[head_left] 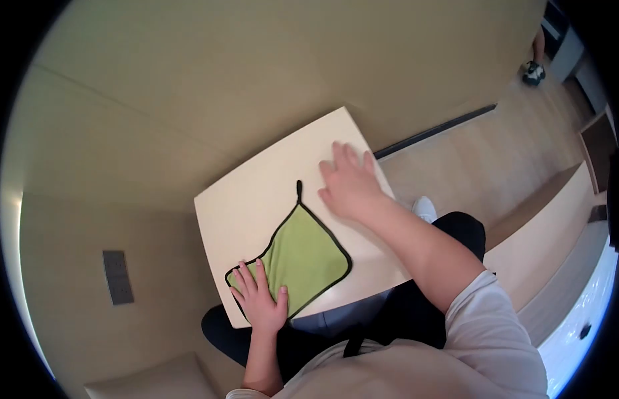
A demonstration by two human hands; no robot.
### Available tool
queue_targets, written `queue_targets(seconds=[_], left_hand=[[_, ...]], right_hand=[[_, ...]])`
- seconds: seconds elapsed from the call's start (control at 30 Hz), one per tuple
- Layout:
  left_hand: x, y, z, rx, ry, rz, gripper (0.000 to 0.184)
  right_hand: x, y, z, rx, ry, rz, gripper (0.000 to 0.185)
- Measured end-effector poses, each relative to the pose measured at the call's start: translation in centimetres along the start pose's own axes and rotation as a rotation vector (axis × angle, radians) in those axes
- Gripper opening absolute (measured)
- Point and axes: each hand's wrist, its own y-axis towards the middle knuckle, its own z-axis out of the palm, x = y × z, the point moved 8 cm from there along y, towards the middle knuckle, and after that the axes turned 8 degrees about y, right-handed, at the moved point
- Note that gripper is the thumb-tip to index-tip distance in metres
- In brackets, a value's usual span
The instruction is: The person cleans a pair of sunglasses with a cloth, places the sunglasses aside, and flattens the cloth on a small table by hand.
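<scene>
A green cloth (306, 249) with a black edge and a small black hanging loop lies on the pale tabletop (256, 183), near its front side. Over the cloth's left corner my left hand (261, 302) rests flat, fingers spread. My right hand (353, 183) is at the table's far right part, beyond the cloth and apart from it. Its fingers are apart and slightly blurred, with nothing in them. Whether the right palm touches the tabletop, I cannot tell.
A beige wall (289, 60) runs behind the table, with a dark socket plate (117, 277) at left. A curved wooden panel (542, 233) stands at right. Farther off, another person's shoe (533, 73) is on the wooden floor (449, 156). My legs are under the table.
</scene>
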Motion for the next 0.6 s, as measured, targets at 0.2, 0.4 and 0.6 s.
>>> queue_targets(seconds=[0.2,0.4,0.6], left_hand=[[0.7,-1.7,-1.0,-0.036,0.013,-0.107,0.082],[3.7,4.2,1.3,-0.169,0.033,-0.175,0.076],[6.7,14.2,1.3,-0.139,0.04,-0.279,0.071]], right_hand=[[-1.4,-5.1,-2.4,-0.095,-0.105,0.299,0.067],[-2.4,-9.0,1.5,-0.128,-0.223,0.224,0.068],[-2.8,-8.7,2.6,-0.138,-0.32,0.222,0.068]])
